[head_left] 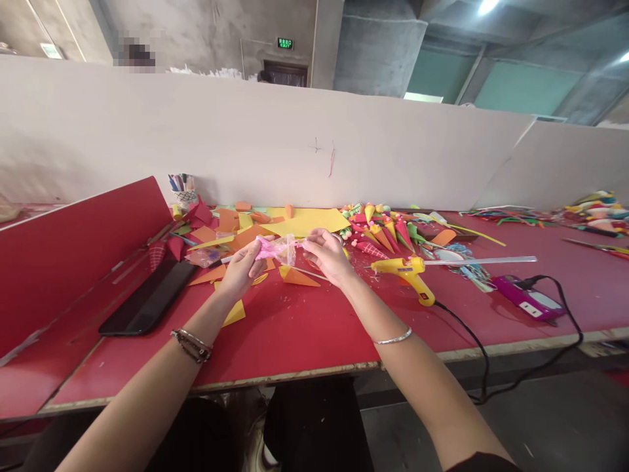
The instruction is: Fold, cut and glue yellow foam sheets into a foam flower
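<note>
My left hand (242,267) grips a small clear plastic bag (284,248) with soft pink material in it. The bag's open-looking end points toward my right hand (331,254). Thumb and fingertips of that hand pinch a small pink piece (305,243) close to the bag; whether it is joined to the bag's contents I cannot tell. Below the hands lie an orange paper piece (297,276) and a thin white stick (310,271). Paper cones (388,235) in red, yellow and orange are heaped beyond my right hand.
A yellow glue gun (405,270) with a clear glue stick lies at right, its black cable hanging over the table edge. Beside it sits a purple power socket (529,298). A black phone (147,298) lies at left, near a pen cup (185,192). A white partition (255,144) stands behind.
</note>
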`<act>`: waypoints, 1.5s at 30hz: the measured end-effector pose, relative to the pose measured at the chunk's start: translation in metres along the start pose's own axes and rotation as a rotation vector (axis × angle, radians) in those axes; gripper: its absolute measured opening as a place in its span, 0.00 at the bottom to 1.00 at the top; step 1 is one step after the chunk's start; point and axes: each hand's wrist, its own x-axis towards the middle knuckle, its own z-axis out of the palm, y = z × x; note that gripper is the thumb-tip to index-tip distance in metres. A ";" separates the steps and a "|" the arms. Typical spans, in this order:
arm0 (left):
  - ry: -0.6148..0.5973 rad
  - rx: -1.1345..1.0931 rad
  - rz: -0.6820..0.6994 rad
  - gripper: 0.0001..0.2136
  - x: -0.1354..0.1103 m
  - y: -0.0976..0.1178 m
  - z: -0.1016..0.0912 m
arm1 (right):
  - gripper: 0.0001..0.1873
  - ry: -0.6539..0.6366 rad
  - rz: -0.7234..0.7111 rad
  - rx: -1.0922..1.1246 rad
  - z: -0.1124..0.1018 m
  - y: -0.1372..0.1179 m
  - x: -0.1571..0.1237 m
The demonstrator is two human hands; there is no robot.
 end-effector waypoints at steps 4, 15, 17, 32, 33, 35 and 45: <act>-0.011 0.002 0.013 0.16 0.001 -0.001 -0.001 | 0.14 0.028 0.068 -0.098 -0.004 0.007 0.003; -0.021 0.028 0.019 0.16 0.001 -0.001 -0.002 | 0.11 -0.156 0.105 -0.053 -0.003 0.012 0.002; -0.016 0.037 0.019 0.16 0.001 -0.001 -0.002 | 0.10 -0.169 0.150 0.004 -0.002 0.011 0.001; -0.019 0.093 0.024 0.14 0.000 -0.001 0.000 | 0.14 -0.107 -0.098 -0.471 0.004 0.004 -0.004; -0.027 0.102 0.023 0.14 0.000 -0.002 -0.001 | 0.14 -0.118 -0.129 -0.504 0.004 0.005 -0.004; -0.042 0.118 0.019 0.14 0.001 -0.003 -0.002 | 0.13 -0.133 -0.192 -0.561 0.004 0.005 -0.004; 0.016 0.062 0.054 0.14 0.000 0.002 -0.002 | 0.07 0.055 -0.101 -0.278 -0.004 0.006 0.002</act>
